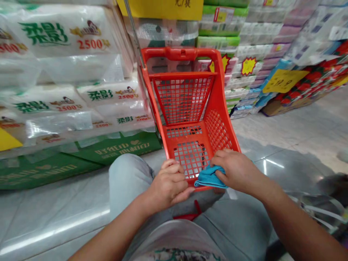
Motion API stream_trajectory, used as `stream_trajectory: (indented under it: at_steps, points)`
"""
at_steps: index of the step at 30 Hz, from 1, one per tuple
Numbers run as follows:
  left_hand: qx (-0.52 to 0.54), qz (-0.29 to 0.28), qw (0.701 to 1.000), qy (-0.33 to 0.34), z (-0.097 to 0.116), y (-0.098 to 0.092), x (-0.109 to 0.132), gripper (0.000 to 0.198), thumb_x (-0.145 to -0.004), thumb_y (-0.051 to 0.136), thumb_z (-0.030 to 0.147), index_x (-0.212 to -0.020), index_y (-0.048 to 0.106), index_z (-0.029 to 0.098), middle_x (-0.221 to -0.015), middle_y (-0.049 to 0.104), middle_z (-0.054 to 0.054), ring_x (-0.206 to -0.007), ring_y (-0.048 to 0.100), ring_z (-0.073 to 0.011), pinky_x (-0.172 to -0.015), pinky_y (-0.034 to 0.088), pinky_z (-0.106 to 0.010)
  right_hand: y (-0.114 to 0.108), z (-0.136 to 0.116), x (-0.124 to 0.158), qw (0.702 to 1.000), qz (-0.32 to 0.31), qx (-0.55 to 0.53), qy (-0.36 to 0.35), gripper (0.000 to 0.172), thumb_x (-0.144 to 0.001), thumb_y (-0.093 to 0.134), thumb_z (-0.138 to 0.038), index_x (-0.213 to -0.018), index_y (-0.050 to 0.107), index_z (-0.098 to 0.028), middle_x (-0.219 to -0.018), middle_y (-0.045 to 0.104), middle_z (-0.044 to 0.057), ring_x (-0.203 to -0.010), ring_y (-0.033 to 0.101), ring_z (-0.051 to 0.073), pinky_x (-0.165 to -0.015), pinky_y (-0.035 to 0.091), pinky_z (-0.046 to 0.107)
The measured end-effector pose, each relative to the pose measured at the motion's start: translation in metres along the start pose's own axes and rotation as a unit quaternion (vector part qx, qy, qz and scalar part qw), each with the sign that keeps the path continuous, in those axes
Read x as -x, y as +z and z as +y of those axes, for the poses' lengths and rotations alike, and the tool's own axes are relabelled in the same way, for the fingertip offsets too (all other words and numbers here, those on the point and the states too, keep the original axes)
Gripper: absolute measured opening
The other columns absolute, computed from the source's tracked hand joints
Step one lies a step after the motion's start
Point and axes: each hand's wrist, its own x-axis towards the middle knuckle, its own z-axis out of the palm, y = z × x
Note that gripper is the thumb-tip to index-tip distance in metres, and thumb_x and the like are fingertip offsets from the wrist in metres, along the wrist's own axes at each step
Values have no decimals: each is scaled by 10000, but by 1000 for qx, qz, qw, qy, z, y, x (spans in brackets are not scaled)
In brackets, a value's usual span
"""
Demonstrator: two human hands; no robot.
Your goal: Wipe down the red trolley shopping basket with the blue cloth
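Observation:
In front of my knees stands a red plastic shopping basket cart (187,121) with grid walls, a grid bottom and a handle bar at its far end. My left hand (174,181) is closed over the near left corner of its rim. A blue cloth (209,176) is bunched under my right hand (233,170), whose fingers are wrapped round it at the near right rim. Part of the cloth hangs over the near edge. No goods show inside the basket.
Stacked white tissue packs (73,32) rise at the left above green cartons (108,148). More tissue packs (220,43) line the far side, with yellow price cards (284,80). Grey tiled floor (272,145) lies to the right, near a pale wire-like object (320,208).

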Motion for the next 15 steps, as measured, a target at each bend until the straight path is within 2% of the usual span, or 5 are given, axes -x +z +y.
stream_trajectory:
  at_steps: [4, 8, 11, 15]
  points:
    - [6, 4, 999, -33, 4, -10, 6, 347, -951, 566, 233, -607, 554, 187, -577, 548, 41, -741, 554, -123, -1011, 368, -335, -12, -5, -16, 989, -147, 22, 5, 275, -831, 499, -164, -970, 733, -199, -990, 727, 103, -882, 686, 257, -732, 436, 338]
    - [-8, 14, 996, -86, 11, -15, 13, 318, -919, 552, 167, -602, 542, 190, -555, 524, 36, -754, 581, -127, -1013, 391, -331, -19, -14, -18, 969, -246, -12, -28, 317, -855, 479, -160, -1025, 734, -242, -1023, 735, 80, -895, 709, 269, -690, 422, 333]
    - [-15, 19, 993, -112, 16, -18, 17, 297, -893, 556, 141, -600, 543, 191, -550, 522, 30, -763, 590, -131, -1006, 418, -331, -24, -23, -17, 957, -288, -27, -28, 342, -854, 482, -134, -1061, 731, -246, -1053, 736, 79, -913, 712, 269, -680, 416, 327]
    - [-22, 26, 993, -114, 17, -26, 25, 255, -867, 568, 114, -625, 564, 194, -554, 538, 27, -748, 586, -132, -995, 460, -339, -23, -40, -13, 959, -281, -41, -24, 335, -869, 480, -162, -1075, 732, -240, -1079, 736, 96, -927, 714, 288, -697, 438, 338]
